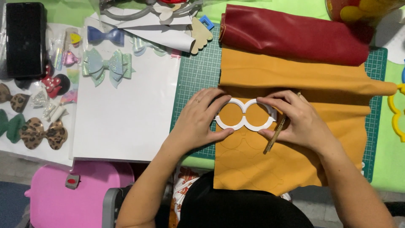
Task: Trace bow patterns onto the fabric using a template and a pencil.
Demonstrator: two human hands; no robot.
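A white plastic template (245, 114) with two round openings lies flat on a mustard-yellow sheet of faux leather (291, 76). My left hand (198, 120) presses its left end, thumb and fingers around the rim. My right hand (295, 122) holds down the right end and also has a thin gold pen (275, 136) tucked between its fingers. Faint traced outlines show on the sheet below the template. The sheet lies over a green cutting mat (196, 76).
A dark red roll of material (295, 36) lies behind the yellow sheet. White paper (126, 109) and several finished bows (107, 65) sit at left, with a black box (25, 40). A yellow template (396, 112) is at the right edge. A pink stool (67, 194) stands below.
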